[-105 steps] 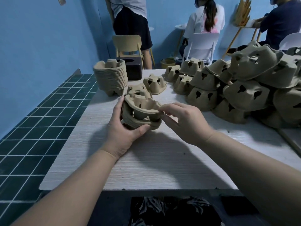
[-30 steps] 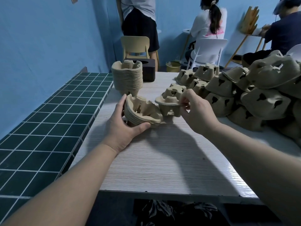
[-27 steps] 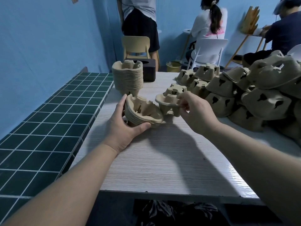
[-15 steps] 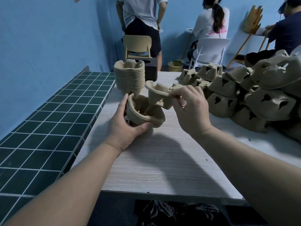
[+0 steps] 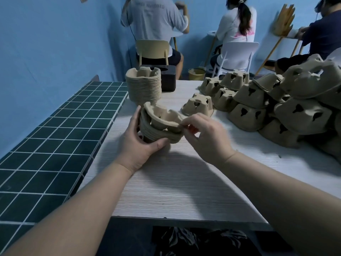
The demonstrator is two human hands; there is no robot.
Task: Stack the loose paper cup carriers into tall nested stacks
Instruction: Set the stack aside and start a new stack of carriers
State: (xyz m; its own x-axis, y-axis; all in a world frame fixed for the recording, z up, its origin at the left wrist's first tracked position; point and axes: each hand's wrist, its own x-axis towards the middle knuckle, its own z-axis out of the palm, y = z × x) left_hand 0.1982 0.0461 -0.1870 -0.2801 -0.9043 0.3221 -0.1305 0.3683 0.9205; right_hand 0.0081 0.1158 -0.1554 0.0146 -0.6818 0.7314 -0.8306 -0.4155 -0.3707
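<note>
Bare table [image 5: 166, 182] lies open in front of the hands and between the forearms. A heap of carriers [image 5: 287, 108] blocks the right side, with one loose carrier [image 5: 198, 104] just ahead. The tall stack [image 5: 143, 85] and a dark box [image 5: 168, 77] stand at the far left.

Pile of loose carriers [image 5: 302, 111] cut off at right edge; left fingers [image 5: 136, 115] hidden behind held stack [image 5: 158, 132].

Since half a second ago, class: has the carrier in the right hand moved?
Yes. The carrier pinched by the right hand has come down and leftward, away from the loose pile, into the short stack.
</note>
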